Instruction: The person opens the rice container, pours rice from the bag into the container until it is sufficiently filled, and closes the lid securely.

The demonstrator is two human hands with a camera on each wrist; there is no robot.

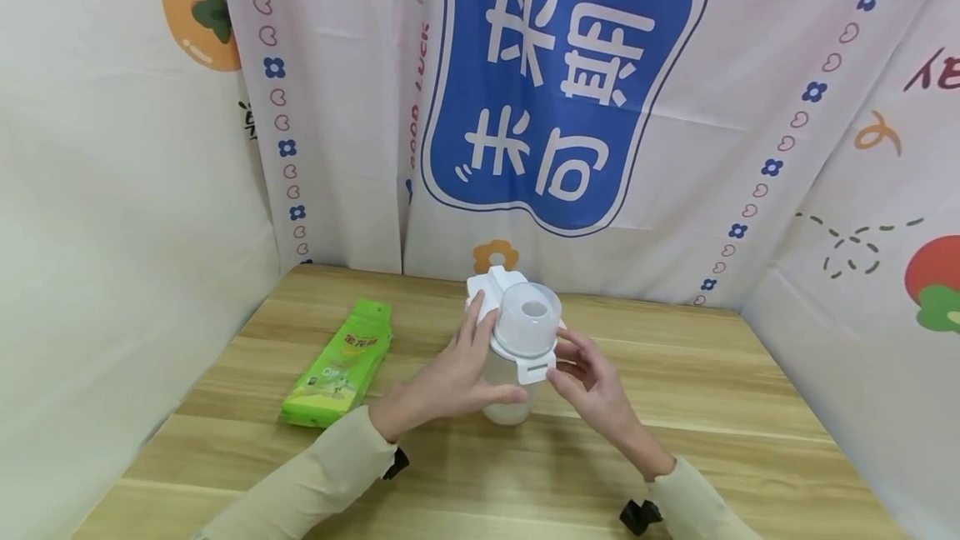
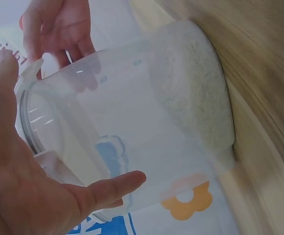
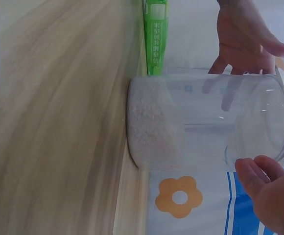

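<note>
A clear plastic storage jar (image 2: 132,112) stands upright on the table, with white rice-like grains (image 3: 152,122) in its bottom. Its white lid (image 1: 483,286) bears a clear cup (image 1: 528,319) and a white latch tab (image 1: 535,371) at the front. My left hand (image 1: 465,365) lies along the lid's left side, fingers straight and the thumb stretched out past the jar's front. My right hand (image 1: 596,390) grips the lid's right edge: its thumb is at the tab and its bent fingers (image 3: 252,176) reach the far side.
Left of the jar lies a green and yellow packet (image 1: 341,369) with printed characters. The wooden table (image 1: 675,407) meets printed cloth walls (image 1: 337,107) at the back and both sides.
</note>
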